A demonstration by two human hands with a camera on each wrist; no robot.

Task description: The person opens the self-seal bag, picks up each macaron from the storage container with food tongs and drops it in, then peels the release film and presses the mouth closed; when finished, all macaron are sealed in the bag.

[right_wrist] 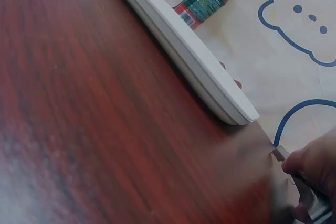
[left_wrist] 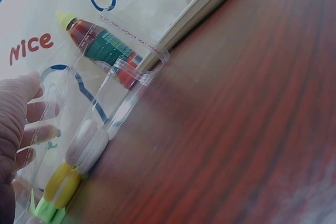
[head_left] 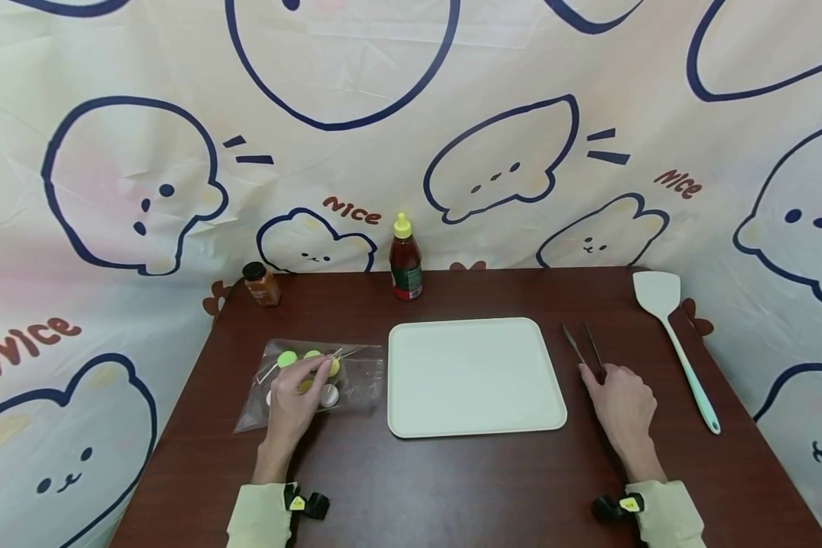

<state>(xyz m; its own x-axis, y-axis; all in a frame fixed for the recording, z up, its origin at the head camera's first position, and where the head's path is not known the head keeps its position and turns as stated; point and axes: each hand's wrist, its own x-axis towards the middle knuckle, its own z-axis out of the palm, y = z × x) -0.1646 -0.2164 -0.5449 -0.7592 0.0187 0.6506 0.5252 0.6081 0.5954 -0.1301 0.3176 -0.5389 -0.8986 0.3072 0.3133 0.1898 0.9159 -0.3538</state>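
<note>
My left hand [head_left: 296, 397] is over a clear plastic bag [head_left: 366, 380] and pinches its film with thumb and fingertips. Round macarons in green, yellow and pale white lie in the bag, among them a green macaron [head_left: 287, 358] and a white macaron [head_left: 329, 395]. In the left wrist view, a yellow macaron [left_wrist: 62, 184] shows through the film, and some fingers are seen behind it. My right hand [head_left: 619, 407] grips slim metal tongs [head_left: 572, 344], their two tips apart and pointing away from me. Only part of the tongs shows in the right wrist view.
A white rectangular tray [head_left: 476, 380] lies between the hands. Behind it stands a red sauce bottle [head_left: 406, 266] with a yellow cap. A spice jar [head_left: 262, 285] is at the back left, and a white spatula [head_left: 685, 354] with a mint handle lies right.
</note>
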